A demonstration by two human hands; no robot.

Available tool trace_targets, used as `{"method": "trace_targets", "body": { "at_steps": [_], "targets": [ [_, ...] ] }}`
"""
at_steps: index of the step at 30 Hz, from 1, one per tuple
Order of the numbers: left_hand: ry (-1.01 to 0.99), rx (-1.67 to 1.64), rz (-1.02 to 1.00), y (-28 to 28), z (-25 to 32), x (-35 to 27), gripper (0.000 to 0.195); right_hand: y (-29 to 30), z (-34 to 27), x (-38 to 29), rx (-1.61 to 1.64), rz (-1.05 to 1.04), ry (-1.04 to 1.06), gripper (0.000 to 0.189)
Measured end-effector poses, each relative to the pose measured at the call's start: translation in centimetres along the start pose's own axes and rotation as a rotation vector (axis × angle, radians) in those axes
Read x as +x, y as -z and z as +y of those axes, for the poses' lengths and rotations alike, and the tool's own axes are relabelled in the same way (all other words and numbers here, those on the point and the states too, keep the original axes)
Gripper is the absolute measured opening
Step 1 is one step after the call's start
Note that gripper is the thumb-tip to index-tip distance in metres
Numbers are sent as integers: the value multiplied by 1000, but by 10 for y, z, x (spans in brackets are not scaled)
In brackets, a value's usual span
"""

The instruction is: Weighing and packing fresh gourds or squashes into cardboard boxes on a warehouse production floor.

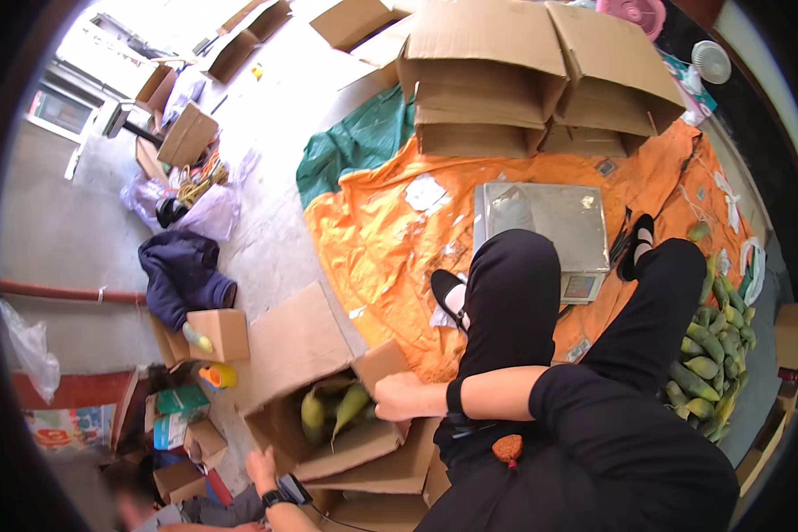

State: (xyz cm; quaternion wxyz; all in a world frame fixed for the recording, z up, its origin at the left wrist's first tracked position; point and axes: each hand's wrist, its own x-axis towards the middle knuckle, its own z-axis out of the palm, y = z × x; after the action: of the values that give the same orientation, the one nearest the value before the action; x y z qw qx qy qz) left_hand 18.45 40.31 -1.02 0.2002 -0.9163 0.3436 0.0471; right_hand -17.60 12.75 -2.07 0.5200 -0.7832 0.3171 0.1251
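An open cardboard box [346,459] stands at my side, with a few long green radishes [352,405] inside. My right hand [399,397] reaches across my lap, fingers curled at the box's right rim by a raised flap. Outside the left wall of the box is my left hand [262,467]. Its grip is not clear from this angle. Both wrists carry dark bands and small devices. Another open box [379,509] sits close below the first. A heap of similar green radishes [711,359] lies on the floor beyond my right leg.
A metal platform scale [545,219] rests before my knees on an orange tarp [372,246]. Large open cartons [485,40] are stacked ahead. A navy garment [186,272], a yellow tape roll [218,376] and small boxes lie left. Another person [166,519] is at the lower left.
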Motion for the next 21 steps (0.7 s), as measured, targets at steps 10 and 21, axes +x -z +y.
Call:
{"method": "trace_targets", "body": {
  "at_steps": [10,21],
  "targets": [
    [162,-116,-138,33,61,2,39,152,15,-41,149,358,388,26],
    [190,4,70,108,111,44,32,288,205,-223,180,1017,-77,20]
  ]
}}
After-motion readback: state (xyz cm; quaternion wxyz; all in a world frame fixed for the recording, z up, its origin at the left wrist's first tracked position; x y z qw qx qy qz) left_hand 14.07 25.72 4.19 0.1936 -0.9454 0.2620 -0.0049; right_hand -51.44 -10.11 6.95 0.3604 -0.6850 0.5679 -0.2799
